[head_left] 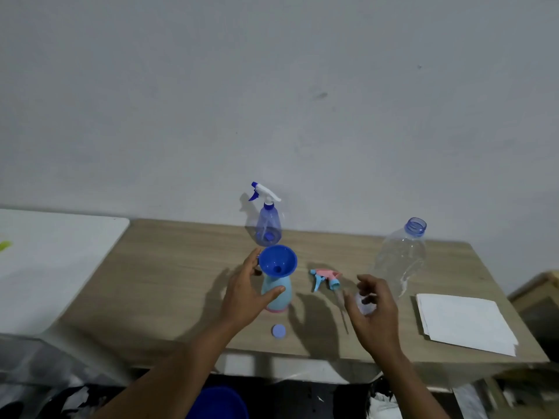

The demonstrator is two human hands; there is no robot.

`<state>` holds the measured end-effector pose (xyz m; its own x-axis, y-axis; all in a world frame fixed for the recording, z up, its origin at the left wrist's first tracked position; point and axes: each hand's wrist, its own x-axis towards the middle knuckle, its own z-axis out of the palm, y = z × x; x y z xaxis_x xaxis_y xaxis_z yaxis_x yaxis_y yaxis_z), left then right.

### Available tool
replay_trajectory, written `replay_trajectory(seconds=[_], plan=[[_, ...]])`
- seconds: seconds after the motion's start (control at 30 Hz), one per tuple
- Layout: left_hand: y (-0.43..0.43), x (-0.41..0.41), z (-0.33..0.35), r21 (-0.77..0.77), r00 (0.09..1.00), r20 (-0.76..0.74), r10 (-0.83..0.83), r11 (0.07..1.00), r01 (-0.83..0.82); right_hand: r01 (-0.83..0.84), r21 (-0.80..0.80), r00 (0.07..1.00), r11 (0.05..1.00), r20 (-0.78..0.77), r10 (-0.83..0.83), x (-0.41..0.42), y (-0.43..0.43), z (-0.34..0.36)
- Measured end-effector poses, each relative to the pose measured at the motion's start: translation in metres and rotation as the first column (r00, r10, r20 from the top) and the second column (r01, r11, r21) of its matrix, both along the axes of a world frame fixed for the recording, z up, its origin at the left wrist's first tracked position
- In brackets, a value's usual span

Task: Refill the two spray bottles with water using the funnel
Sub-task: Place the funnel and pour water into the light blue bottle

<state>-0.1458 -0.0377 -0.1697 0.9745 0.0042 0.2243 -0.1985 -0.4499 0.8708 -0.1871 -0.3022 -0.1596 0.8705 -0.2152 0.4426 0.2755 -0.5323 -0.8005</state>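
Nearest, below the desk edge, the curved rim of a glossy blue tub (216, 403) is showing between the two bare forearms. On the pale wood-grain desk (169, 282), a small flat round lavender cap (279, 331) is lying near the front edge.

Just behind the cap, the left hand (245, 294) is grasping the light-blue spray bottle (276, 297). The thumb is lying across the bottle's smooth, opaque body and the fingers are reaching round its far side. This bottle is standing upright on a pink base with its sprayer off. A cone-shaped blue plastic funnel (278, 261) is sitting in its neck.

To the right, the right hand (373, 306) is hovering over the desk with its fingers loosely curled. A pale blurred shape is showing between them, and whether they are holding anything is unclear.

Between the hands and slightly farther back, a pink and light-blue trigger sprayer (325, 278) is lying on its side, its thin tube trailing toward the right hand. A stack of white paper sheets (465, 323) is lying flat at the right.

Farther back on the right, a large clear ribbed plastic bottle (402, 258) is standing uncapped, with a blue-tinted threaded neck. Near the back edge, a translucent purple spray bottle (267, 225) is standing with its white and blue trigger fitted. A matte white surface (51, 261) is adjoining the desk on the left, and a grey, faintly scuffed wall (272, 86) is rising behind.
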Motion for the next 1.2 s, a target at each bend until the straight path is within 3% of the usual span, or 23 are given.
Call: replay_trajectory(seconds=[0.27,0.5,0.63,0.77,0.87,1.0,1.2], plan=[[0.009,0.002,-0.007,0.0,0.997,-0.006,-0.072,0.997,0.072,-0.398,0.002,0.842,0.917,-0.397,0.366,0.068,0.064,0.019],[0.018,0.006,-0.013,0.034,0.994,-0.035,-0.104,0.994,0.105,-0.527,-0.038,0.748,0.849,-0.494,0.442,0.098,0.08,0.017],[0.022,0.008,-0.024,0.066,0.994,-0.037,-0.099,0.993,0.101,-0.467,0.051,0.789,0.883,-0.426,0.442,0.097,0.084,0.014],[0.024,0.012,-0.043,0.028,0.995,-0.088,-0.051,0.998,0.054,-0.227,0.268,0.896,0.936,-0.319,0.309,0.09,0.08,0.021],[0.021,0.02,-0.054,0.021,0.99,-0.13,-0.062,0.998,0.066,-0.106,0.317,0.937,0.943,-0.287,0.202,0.085,0.067,0.021],[0.016,0.029,-0.071,0.025,0.99,-0.116,-0.075,0.997,0.079,-0.092,0.179,0.918,0.98,-0.366,0.153,0.072,0.049,-0.001],[0.012,0.036,-0.08,0.017,0.997,-0.044,-0.065,0.998,0.066,-0.275,-0.19,0.778,0.942,-0.619,0.103,0.049,0.035,-0.03]])
